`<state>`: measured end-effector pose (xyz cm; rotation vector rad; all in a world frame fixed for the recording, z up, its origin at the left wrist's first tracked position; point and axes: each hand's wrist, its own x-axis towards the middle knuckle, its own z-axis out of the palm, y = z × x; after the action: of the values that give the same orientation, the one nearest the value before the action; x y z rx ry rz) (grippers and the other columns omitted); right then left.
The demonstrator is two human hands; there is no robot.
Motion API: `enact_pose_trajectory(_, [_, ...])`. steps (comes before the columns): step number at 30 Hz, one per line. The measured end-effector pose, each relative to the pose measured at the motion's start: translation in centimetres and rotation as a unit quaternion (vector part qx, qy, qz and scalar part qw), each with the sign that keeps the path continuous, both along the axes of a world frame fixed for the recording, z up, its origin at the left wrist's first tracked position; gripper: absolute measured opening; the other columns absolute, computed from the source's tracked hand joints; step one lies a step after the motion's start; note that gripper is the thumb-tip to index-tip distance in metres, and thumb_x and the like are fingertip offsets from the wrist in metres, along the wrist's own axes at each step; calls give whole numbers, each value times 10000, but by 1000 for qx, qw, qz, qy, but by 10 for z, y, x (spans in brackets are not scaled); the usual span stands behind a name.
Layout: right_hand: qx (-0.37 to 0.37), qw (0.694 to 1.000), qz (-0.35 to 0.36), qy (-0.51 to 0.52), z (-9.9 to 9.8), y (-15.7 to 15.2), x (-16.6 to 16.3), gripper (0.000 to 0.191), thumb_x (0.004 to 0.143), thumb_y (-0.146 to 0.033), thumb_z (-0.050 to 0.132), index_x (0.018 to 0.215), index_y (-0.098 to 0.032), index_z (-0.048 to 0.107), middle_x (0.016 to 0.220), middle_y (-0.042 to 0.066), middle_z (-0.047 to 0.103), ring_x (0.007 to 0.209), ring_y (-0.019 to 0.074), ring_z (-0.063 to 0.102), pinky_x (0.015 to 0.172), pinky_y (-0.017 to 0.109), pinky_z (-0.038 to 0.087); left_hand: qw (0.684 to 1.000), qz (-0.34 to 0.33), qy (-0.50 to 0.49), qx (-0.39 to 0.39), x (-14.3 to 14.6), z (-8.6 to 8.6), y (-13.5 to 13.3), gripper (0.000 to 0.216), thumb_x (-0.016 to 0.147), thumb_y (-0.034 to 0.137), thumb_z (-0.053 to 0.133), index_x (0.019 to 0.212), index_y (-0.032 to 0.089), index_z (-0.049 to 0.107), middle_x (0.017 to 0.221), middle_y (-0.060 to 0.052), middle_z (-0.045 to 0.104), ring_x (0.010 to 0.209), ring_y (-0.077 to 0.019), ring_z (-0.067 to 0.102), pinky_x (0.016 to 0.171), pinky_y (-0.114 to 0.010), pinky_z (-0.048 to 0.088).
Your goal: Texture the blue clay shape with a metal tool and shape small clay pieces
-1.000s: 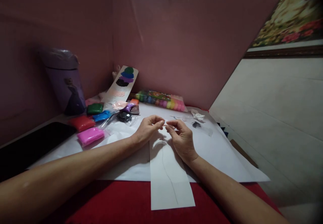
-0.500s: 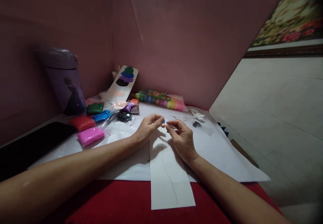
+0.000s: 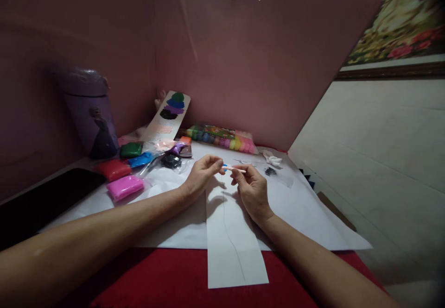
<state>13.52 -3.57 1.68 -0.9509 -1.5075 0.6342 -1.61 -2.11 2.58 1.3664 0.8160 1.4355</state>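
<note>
My left hand (image 3: 203, 173) is closed in a pinch, its fingertips on a tiny blue bit of clay (image 3: 225, 166). My right hand (image 3: 251, 188) pinches a thin pale pink stick (image 3: 235, 169) whose tip points left at the blue bit. Both hands hover over a white paper strip (image 3: 232, 248) with a curved pencil line drawn on it. The strip lies on a larger white sheet (image 3: 306, 210).
Clay packets lie at the left: pink (image 3: 124, 187), red (image 3: 111, 169), green (image 3: 131, 149), blue (image 3: 139, 159), black (image 3: 171, 160). A tray of coloured clay (image 3: 222, 137) and a card with clay blobs (image 3: 169, 113) lean at the pink backboard. A purple cup (image 3: 91, 111) and dark phone (image 3: 38, 201) sit left.
My right hand has shifted the pink stick so more of it shows, pointing left. The blue bit became visible at my left fingertips. Both arms have barely moved.
</note>
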Motion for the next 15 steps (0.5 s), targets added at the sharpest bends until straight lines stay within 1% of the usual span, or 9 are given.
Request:
enact_pose_trajectory(2, [-4, 1000, -3, 19, 0, 1, 1, 220, 842, -400, 593, 861, -182, 614, 637, -7, 596, 536, 121, 563, 448, 217, 403, 1000, 10, -3, -12, -1, 1, 0, 276, 765, 378, 638, 898, 137, 637, 723, -41, 678, 747, -168, 600, 712, -300, 443])
enact_pose_trajectory(6, [-11, 999, -7, 49, 0, 2, 1, 250, 835, -427, 599, 857, -178, 605, 624, -8, 588, 506, 111, 538, 391, 196, 354, 999, -5, 32, -10, -1, 1, -1, 227, 672, 257, 716, 855, 128, 681, 765, -49, 697, 717, -158, 595, 696, -290, 439])
enact_pose_trajectory(9, [-14, 999, 12, 32, 0, 2, 1, 248, 834, -422, 603, 840, -175, 613, 648, -3, 595, 495, 100, 530, 400, 198, 366, 999, -11, 30, -9, -1, 2, -2, 206, 691, 298, 720, 811, 131, 705, 762, -47, 695, 686, -143, 590, 683, -278, 439])
enact_pose_trajectory(13, [-16, 999, 32, 12, 2, 0, 0, 229, 823, -398, 624, 808, -170, 627, 630, -5, 599, 493, 100, 534, 443, 213, 404, 1000, -22, -13, 11, 1, 2, -3, 215, 692, 338, 733, 753, 133, 711, 749, -47, 689, 730, -151, 606, 743, -282, 448])
enact_pose_trajectory(15, [-22, 999, 38, 2, 2, 0, 0, 227, 810, -392, 639, 797, -165, 635, 603, -8, 595, 487, 103, 535, 459, 221, 415, 999, -26, -15, 11, 2, 2, -3, 229, 676, 339, 749, 771, 134, 712, 754, -45, 687, 740, -154, 605, 758, -285, 445])
